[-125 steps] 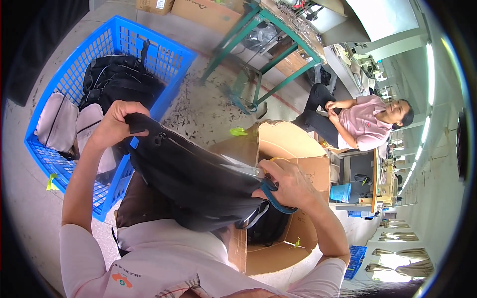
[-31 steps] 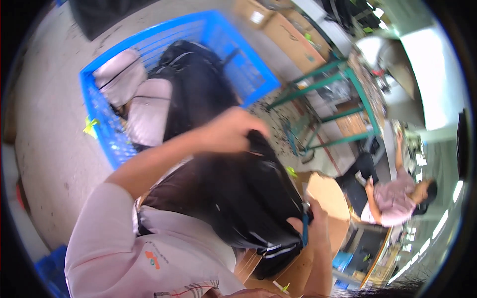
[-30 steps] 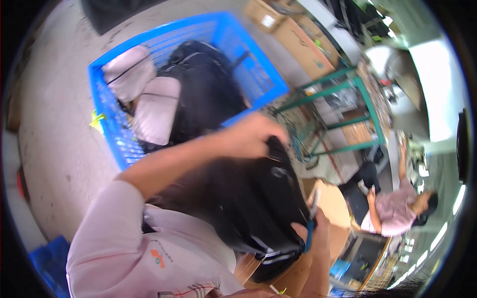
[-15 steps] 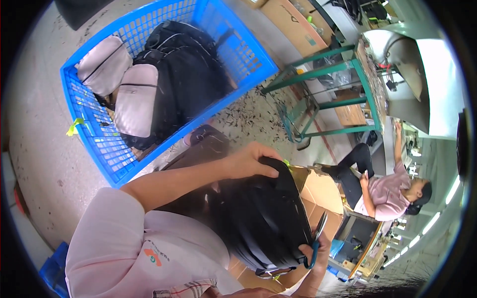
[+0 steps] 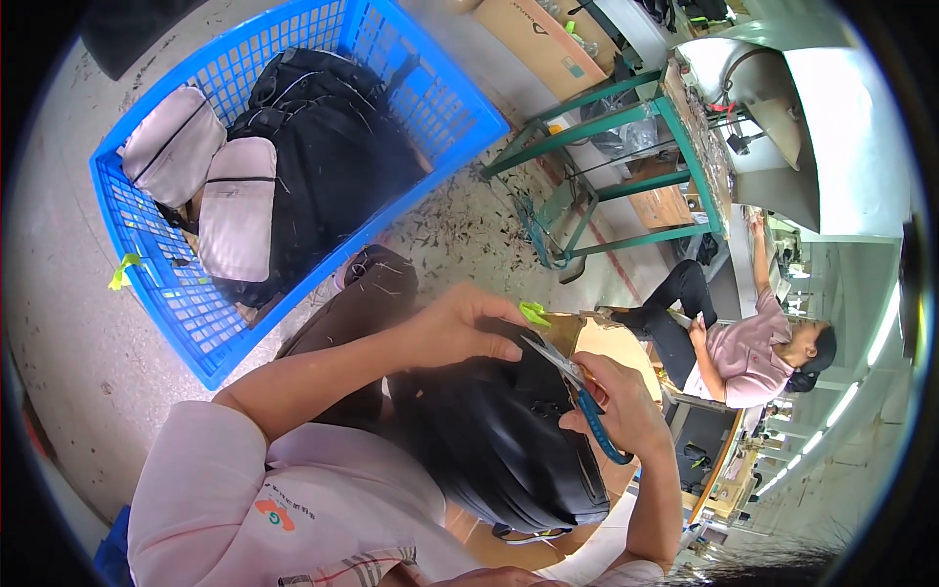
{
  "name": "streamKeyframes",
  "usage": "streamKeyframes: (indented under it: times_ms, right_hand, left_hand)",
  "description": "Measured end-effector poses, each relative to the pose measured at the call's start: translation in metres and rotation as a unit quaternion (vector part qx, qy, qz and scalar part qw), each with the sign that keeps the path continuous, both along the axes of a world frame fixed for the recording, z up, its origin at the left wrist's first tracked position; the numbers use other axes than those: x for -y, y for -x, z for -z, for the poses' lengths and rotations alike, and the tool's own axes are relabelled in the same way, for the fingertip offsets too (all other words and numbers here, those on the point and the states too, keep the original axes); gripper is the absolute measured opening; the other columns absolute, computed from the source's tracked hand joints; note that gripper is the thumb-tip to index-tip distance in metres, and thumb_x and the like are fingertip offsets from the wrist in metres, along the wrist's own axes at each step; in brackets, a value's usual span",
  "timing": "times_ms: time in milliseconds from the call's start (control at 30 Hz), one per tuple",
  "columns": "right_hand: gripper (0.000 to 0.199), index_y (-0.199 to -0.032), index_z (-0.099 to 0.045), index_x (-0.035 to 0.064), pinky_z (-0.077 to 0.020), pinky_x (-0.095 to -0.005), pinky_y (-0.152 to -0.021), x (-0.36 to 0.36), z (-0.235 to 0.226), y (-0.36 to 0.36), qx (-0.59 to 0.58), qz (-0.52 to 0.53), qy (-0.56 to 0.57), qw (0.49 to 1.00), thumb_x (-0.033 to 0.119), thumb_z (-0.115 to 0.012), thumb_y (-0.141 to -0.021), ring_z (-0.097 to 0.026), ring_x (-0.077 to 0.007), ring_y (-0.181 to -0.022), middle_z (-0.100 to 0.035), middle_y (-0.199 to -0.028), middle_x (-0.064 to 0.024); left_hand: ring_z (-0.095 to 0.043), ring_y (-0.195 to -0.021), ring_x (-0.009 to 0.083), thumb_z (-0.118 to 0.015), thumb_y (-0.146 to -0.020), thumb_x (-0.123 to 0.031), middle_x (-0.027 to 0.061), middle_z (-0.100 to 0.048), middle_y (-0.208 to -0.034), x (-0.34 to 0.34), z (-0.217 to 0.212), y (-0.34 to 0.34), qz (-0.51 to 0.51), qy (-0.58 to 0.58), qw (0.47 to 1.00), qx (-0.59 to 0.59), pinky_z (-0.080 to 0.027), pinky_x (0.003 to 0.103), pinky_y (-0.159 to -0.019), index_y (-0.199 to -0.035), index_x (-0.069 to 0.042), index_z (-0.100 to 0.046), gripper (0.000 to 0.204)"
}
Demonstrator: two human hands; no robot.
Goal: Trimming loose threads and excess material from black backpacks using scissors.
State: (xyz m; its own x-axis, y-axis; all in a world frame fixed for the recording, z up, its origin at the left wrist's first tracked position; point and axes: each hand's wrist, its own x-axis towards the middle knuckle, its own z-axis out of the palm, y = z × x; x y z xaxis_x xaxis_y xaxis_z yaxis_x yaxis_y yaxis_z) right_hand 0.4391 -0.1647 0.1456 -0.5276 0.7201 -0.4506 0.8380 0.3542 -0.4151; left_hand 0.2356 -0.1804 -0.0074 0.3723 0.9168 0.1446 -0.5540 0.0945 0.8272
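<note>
Across my lap lies a black bag [image 5: 479,430] of smooth fabric, its seams running lengthwise. My left hand [image 5: 474,328] is closed on the bag's far edge, thumb on top; some of the fingers are partly hidden. In my right hand [image 5: 626,401] is a pair of scissors [image 5: 599,426] with blue handles. Their metal blades point up and left along the bag's edge, with the tips close to my left thumb. Whether the blades touch the fabric, I cannot tell.
A blue plastic basket [image 5: 230,357] at the far left holds black bags [image 5: 333,166] and two pale zippered pouches [image 5: 240,210]. An open cardboard box [image 5: 626,357] stands beyond the black bag. Farther right are a green-framed table [image 5: 675,137] and a seated person [image 5: 748,347].
My right hand has moved up along the bag with the scissors, whose blades now point toward my left hand. My left hand keeps to the bag's edge. The whole view has shifted slightly.
</note>
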Motion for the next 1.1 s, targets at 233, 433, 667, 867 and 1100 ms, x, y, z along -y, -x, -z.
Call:
streamKeyframes:
  times_ms: [233, 433, 667, 867, 1100]
  right_hand:
    - [0.052, -0.098, -0.055, 0.0025, -0.0406, -0.0308, -0.053, -0.002, 0.005, -0.005, -0.036, 0.023, 0.052, 0.998, 0.031, -0.079, -0.062, -0.049, -0.0223, -0.052, -0.052, -0.059, -0.0085]
    - [0.052, -0.096, -0.056, 0.0004, -0.0412, -0.0302, -0.053, 0.006, 0.004, -0.005, 0.01, 0.024, 0.016, 1.0, 0.035, -0.077, -0.064, -0.048, -0.0198, -0.05, -0.051, -0.058, -0.0088]
    - [0.063, -0.115, -0.048, 0.0014, -0.0447, -0.0284, -0.065, 0.054, 0.035, -0.035, -0.182, 0.194, 0.016, 0.964, 0.034, -0.074, -0.068, -0.056, -0.0161, -0.079, -0.06, -0.091, -0.0093]
    - [0.044, -0.12, -0.047, 0.0054, -0.0435, -0.034, -0.081, 0.073, 0.055, -0.084, -0.291, 0.206, -0.12, 0.927, 0.013, -0.062, -0.079, -0.052, -0.0146, -0.095, -0.053, -0.116, -0.0098]
    - [0.047, -0.12, -0.047, 0.0041, -0.0435, -0.0327, -0.079, 0.025, 0.112, -0.041, -0.283, 0.255, -0.062, 0.923, 0.017, -0.063, -0.078, -0.052, -0.015, -0.093, -0.054, -0.112, -0.0097]
  left_hand:
    - [-0.054, -0.075, 0.0044, -0.072, -0.072, -0.004, 0.0003, -0.063, -0.082, 0.0, -0.012, 0.001, -0.006, -0.002, 1.0, -0.005, -0.044, 0.02, -0.07, -0.092, 0.0, -0.064, 0.022]
    - [-0.056, -0.076, 0.008, -0.066, -0.073, 0.0, 0.004, -0.064, -0.082, 0.0, -0.008, -0.001, -0.021, -0.031, 0.999, -0.028, -0.045, 0.023, -0.069, -0.095, 0.0, -0.063, 0.023]
    - [-0.058, -0.07, 0.014, -0.068, -0.068, -0.008, 0.0111, -0.062, -0.075, -0.016, -0.003, -0.034, -0.07, -0.069, 0.995, -0.02, -0.046, 0.027, -0.065, -0.091, 0.003, -0.06, 0.026]
    - [-0.057, -0.09, 0.0311, -0.057, -0.077, -0.012, 0.0162, -0.059, -0.093, -0.046, 0.019, -0.015, -0.203, -0.164, 0.943, -0.208, -0.046, 0.039, -0.076, -0.098, -0.001, -0.058, 0.024]
    - [-0.06, -0.088, 0.0355, -0.06, -0.075, -0.025, 0.0206, -0.062, -0.091, -0.051, 0.276, 0.2, -0.274, 0.396, 0.573, -0.663, -0.049, 0.043, -0.078, -0.087, -0.003, -0.062, 0.024]
